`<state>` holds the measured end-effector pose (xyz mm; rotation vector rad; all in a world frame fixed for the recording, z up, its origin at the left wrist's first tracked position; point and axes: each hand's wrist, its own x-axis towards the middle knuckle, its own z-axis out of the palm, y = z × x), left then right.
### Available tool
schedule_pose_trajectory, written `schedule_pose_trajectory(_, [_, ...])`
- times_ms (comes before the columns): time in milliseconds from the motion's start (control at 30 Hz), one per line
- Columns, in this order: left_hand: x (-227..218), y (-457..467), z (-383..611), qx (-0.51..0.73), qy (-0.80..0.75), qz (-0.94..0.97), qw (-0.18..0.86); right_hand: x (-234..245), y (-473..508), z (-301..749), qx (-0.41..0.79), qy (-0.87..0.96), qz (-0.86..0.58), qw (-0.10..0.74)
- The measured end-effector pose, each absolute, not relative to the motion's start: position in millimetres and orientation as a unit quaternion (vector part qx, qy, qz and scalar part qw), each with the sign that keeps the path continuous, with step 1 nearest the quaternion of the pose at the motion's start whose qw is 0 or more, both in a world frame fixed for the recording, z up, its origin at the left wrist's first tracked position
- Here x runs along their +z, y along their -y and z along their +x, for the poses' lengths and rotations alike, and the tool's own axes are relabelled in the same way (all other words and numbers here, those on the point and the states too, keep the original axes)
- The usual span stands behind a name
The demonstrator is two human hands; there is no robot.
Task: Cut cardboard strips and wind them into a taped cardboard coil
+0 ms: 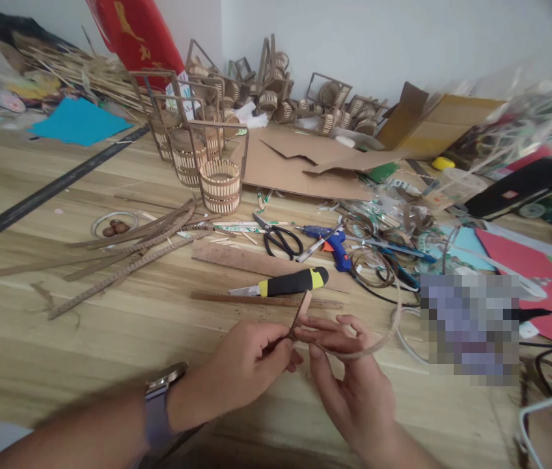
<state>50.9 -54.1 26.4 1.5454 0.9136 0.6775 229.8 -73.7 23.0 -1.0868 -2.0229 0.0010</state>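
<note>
My left hand (254,355), with a watch on its wrist, pinches a thin brown strip (303,311) whose short end sticks up from the fingertips. The rest of the strip curves to the right, across my right hand (357,381), and bends upward beyond it. My right thumb and fingers close on the strip close to my left fingertips. Just past the hands lie a narrow flat brown strip (266,300) and a black and yellow utility knife (293,282) with its blade out. Black-handled scissors (282,240) and a blue glue gun (337,247) rest farther off.
Small slatted buckets with tall handles (220,187) stand at the back, near cardboard sheets (300,172). Brown strips (129,257) are piled at left beside a ring holding round brown beads (116,227). Cables, coloured paper (524,280) and a blurred-out object (471,332) crowd the right.
</note>
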Motion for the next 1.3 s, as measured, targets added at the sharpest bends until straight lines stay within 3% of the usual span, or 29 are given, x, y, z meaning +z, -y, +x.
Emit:
schedule_pose_trajectory(433, [21.9, 49.9, 52.4, 0.29, -0.416, 0.651, 0.566, 16.5, 72.3, 226.0, -0.02, 0.821, -0.432, 0.372])
schedule_pose_trajectory(833, [27.4, 54.4, 50.3, 0.282, -0.4, 0.669, 0.559, 23.3, 74.3, 229.4, 0.009, 0.795, -0.441, 0.417])
schedule_pose_trajectory(1300, [24.2, 51.8, 52.0, 0.29, -0.408, 0.638, 0.586, 18.2, 72.4, 225.9, 0.014, 0.802, -0.443, 0.4])
